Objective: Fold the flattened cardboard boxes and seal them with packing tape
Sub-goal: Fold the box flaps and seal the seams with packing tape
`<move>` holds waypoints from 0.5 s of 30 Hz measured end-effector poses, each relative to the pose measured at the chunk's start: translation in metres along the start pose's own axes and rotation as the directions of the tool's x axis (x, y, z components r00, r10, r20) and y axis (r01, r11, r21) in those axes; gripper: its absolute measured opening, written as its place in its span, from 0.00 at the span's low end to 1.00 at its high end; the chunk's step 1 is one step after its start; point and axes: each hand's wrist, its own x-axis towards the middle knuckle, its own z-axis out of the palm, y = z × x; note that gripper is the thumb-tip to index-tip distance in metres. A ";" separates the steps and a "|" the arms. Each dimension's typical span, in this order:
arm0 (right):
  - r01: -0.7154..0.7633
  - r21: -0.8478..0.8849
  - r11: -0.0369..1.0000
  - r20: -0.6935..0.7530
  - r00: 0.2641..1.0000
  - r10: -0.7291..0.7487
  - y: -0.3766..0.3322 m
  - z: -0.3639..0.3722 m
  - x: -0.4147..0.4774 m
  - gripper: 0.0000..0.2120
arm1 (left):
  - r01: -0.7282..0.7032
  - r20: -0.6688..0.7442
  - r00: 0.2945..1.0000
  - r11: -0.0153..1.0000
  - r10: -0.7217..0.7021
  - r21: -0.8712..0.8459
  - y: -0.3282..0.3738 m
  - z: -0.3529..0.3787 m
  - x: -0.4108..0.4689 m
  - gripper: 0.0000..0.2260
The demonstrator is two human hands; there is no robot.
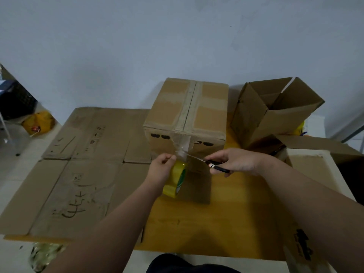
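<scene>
A closed cardboard box [187,113] stands on the wooden table [216,213], with clear tape along its top seam and down its front face. My left hand [162,166] holds the yellow tape roll [175,180] below that face and pinches the stretched clear tape strip [182,152]. My right hand [234,161] grips a black-handled knife [214,166], whose blade touches the strip at the box's front. Flattened cardboard boxes [78,164] lie to the left.
An open, unsealed box [275,113] lies tilted at the back right. Another large open carton [319,174] sits at the right edge. On the floor at left are a yellow bag [38,123] and a dark crate [15,103]. A wall stands close behind.
</scene>
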 end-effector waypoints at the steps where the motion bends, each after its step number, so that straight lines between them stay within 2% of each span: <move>1: 0.001 -0.008 1.000 0.003 1.000 -0.001 -0.004 0.001 0.002 0.22 | 0.001 -0.008 1.000 1.000 -0.001 -0.003 0.000 0.001 0.000 0.06; 8: 0.008 0.014 1.000 0.017 1.000 -0.008 -0.019 0.007 0.013 0.17 | -0.015 -0.039 0.999 1.000 0.015 -0.002 0.002 0.000 0.002 0.05; 15: -0.004 -0.040 0.999 -0.048 0.999 0.003 -0.021 0.006 0.019 0.19 | -0.011 -0.042 0.999 0.996 0.015 0.083 0.007 0.001 0.012 0.05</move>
